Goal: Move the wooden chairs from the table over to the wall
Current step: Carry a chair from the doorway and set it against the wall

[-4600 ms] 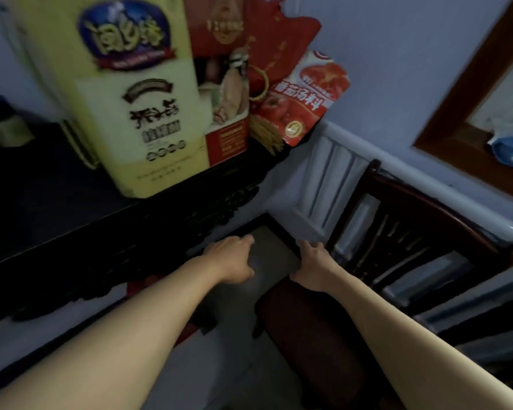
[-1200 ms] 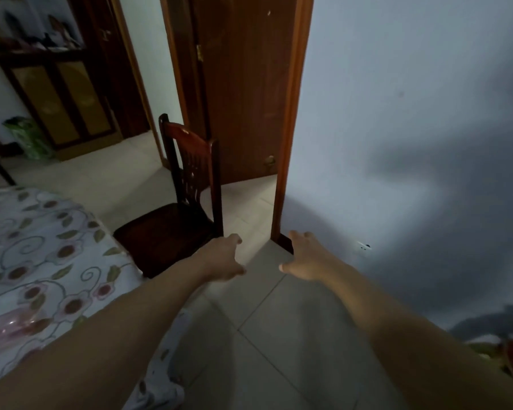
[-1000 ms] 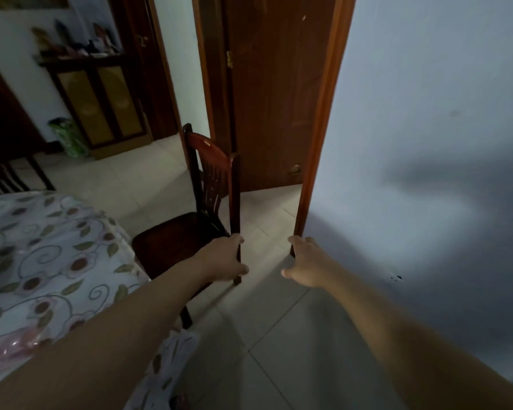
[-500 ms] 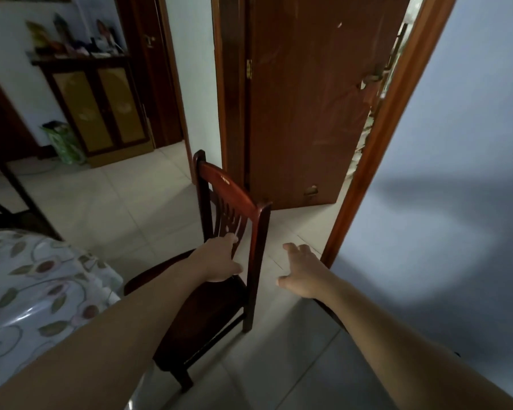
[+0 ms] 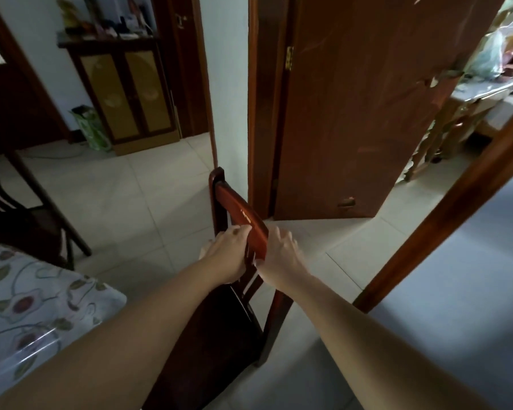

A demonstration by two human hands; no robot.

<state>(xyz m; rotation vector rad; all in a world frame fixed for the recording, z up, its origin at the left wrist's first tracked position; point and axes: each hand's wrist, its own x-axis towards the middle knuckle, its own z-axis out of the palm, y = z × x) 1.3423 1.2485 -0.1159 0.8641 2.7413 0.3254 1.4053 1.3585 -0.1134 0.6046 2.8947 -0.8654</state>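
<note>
A dark red wooden chair (image 5: 234, 202) stands on the tiled floor beside the table (image 5: 27, 306), which has a flowered cloth. Its top rail runs away from me at the centre. My left hand (image 5: 228, 253) grips the near end of the rail from the left side, fingers curled over the top edge. My right hand (image 5: 279, 253) holds the same rail from the right side, fingers wrapped on its back face. The seat is mostly hidden under my forearms. A second wooden chair (image 5: 18, 214) stands at the far left of the table.
A brown door (image 5: 353, 113) stands open ahead, its frame (image 5: 444, 220) slanting down the right beside a pale wall (image 5: 471, 276). A dark cabinet (image 5: 125, 93) and a green bag (image 5: 91, 128) stand at the back left. Pale floor tiles (image 5: 131, 202) lie between.
I came closer to the chair. Both hands went from hovering, open, near the backrest to gripping its top rail, one on each side.
</note>
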